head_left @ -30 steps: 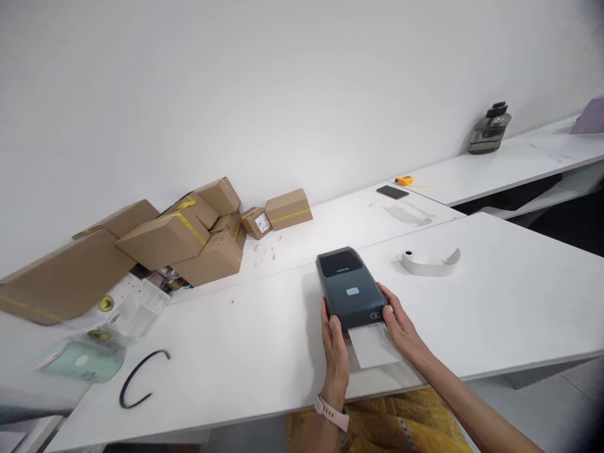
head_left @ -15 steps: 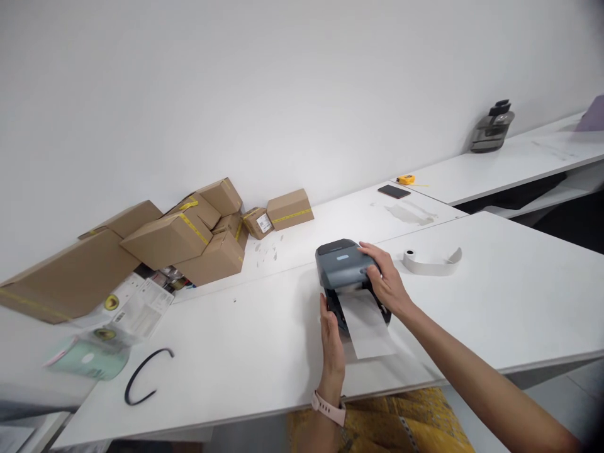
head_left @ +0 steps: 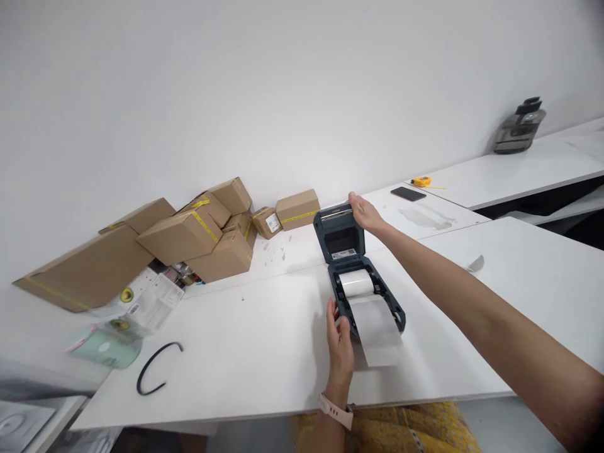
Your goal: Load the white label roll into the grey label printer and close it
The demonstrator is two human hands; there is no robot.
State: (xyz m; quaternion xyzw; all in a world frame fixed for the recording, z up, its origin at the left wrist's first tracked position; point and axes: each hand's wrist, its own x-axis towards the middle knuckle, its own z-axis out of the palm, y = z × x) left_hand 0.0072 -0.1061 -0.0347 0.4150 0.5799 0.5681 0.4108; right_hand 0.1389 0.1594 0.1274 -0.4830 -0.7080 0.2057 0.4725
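Note:
A dark label printer stands on the white table with its lid swung up. Inside its body lies a white paper roll, and a paper strip hangs out over the front edge. My right hand grips the raised lid at its upper right corner. Against the printer's left side near the front rests my left hand, its fingers partly hidden by the body.
Cardboard boxes are piled at the back left. A black curved band and a green pouch lie at the left. Back right are a phone, a yellow tape measure and a bottle.
My right hand has lifted the printer's lid up and back, uncovering the paper roll. My left hand stays at the printer's left side. The view has shifted slightly.

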